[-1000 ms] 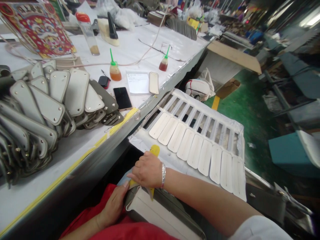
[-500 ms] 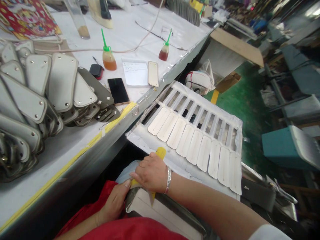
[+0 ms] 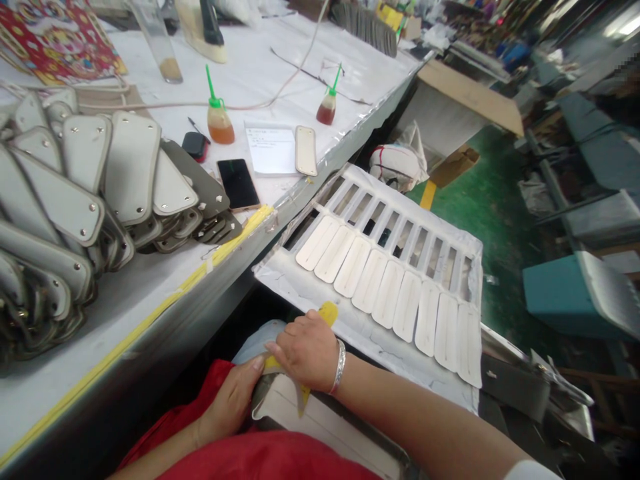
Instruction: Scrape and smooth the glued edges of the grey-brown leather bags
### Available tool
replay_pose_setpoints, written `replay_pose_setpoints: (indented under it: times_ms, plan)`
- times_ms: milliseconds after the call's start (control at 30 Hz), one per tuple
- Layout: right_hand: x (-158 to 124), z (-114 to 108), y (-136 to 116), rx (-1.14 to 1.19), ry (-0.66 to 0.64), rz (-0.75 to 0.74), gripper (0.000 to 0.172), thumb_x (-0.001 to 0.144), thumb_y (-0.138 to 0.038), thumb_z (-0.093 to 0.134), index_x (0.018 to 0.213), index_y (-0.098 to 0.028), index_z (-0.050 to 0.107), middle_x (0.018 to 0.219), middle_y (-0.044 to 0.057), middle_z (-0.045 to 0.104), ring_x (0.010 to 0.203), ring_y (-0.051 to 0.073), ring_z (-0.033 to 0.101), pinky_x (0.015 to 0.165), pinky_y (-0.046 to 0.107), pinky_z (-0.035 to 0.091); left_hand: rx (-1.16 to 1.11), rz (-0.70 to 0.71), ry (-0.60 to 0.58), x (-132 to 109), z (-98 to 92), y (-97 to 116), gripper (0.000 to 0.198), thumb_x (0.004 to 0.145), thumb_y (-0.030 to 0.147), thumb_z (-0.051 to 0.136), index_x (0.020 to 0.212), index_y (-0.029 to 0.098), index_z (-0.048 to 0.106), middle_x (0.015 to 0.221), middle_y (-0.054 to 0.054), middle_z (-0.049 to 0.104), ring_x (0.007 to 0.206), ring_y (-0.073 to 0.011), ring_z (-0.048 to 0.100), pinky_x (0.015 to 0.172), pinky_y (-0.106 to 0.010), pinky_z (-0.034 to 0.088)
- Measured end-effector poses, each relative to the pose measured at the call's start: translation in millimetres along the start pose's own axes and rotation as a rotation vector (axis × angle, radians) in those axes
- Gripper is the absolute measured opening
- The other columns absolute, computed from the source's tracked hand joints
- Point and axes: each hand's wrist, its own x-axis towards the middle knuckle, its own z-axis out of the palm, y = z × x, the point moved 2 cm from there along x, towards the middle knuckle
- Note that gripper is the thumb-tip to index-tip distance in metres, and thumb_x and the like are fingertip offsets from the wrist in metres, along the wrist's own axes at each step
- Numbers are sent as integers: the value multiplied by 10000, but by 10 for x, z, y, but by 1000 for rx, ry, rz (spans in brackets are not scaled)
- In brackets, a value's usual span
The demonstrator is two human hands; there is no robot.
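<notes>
My right hand (image 3: 306,351) is closed around a yellow flat tool (image 3: 327,313), pressing it down on the end of a pale grey leather piece (image 3: 295,417) that lies on my lap. My left hand (image 3: 231,399) grips the left edge of that same piece, thumb on top. A silver bracelet sits on my right wrist. Just beyond my hands, a white slotted rack (image 3: 370,331) holds a row of several cream oblong tabs (image 3: 389,293).
On the white table (image 3: 150,293) at left lies a big heap of grey riveted leather pieces (image 3: 90,200). A black phone (image 3: 239,184), a note pad (image 3: 271,147), one cream tab (image 3: 306,150) and two glue bottles (image 3: 219,119) lie further back. Green floor and a teal stool (image 3: 575,293) at right.
The view has shifted slightly. My right hand with the yellow tool has edged a little to the right over the grey piece; the left hand keeps its grip.
</notes>
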Motion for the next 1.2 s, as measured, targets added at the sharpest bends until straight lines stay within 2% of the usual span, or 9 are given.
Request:
replay_pose_setpoints:
  times_ms: [100,200,333,500,667,867,1000,1100,1200]
  plan:
    - [-71,25,-1,3,17,49,422,925,-401,332,651,-182,568,635,16,586,613,148,463,631,347,201,-30,-27,-50,-5,11,41,447,874,484,345,863,180,672,804,-59,676,824,-226,607,808,-324,506]
    - [-174,41,-7,-6,6,104,427,936,-386,297,666,-190,563,659,16,599,629,161,483,639,347,213,-40,5,-77,11,24,115,467,864,505,356,1065,180,625,1022,-67,652,1048,-241,540,954,-335,425]
    - [-308,30,-19,-31,-22,158,464,948,-391,246,682,-190,567,680,26,615,644,176,518,639,348,233,-106,-30,-237,37,62,193,450,918,423,288,1241,187,495,1251,-46,533,1161,-198,461,1023,-298,340]
    - [-411,-30,-37,-65,-82,217,486,952,-400,222,720,-188,593,676,37,629,650,189,563,603,339,257,-160,-90,-346,57,3,235,439,906,440,338,1271,231,461,1323,-21,469,1206,-202,416,1034,-301,310]
    - [-588,-146,-59,-96,-170,338,460,946,-383,265,744,-181,625,722,53,664,697,195,602,620,326,307,-202,-121,-419,139,-113,288,493,909,490,246,1176,218,560,1227,-34,558,1157,-218,467,1033,-346,291]
    - [-1065,-463,-155,-100,-116,623,466,941,-401,266,738,-160,610,752,78,653,734,203,595,669,325,358,-130,-67,-590,315,-155,391,426,802,452,519,1073,142,630,1072,-71,644,1013,-249,552,905,-331,395]
    - [-1511,-700,-416,352,-2,756,267,890,-326,395,778,-149,561,772,49,615,691,150,551,599,253,376,-26,-51,-641,413,-208,535,280,709,345,652,923,169,696,997,-46,670,976,-224,563,822,-248,435]
    - [-1753,-727,-751,729,133,787,218,832,-343,478,804,-149,573,770,24,613,664,141,535,555,229,380,16,-121,-689,374,-246,635,241,676,335,680,850,169,702,786,-45,684,617,-166,606,502,-198,449]
    - [-1845,-586,-1075,839,287,825,249,815,-369,501,824,-149,616,785,22,636,674,152,546,555,228,393,8,-269,-739,213,-258,654,418,705,430,638,1050,194,625,649,-38,650,347,-144,523,310,-197,349]
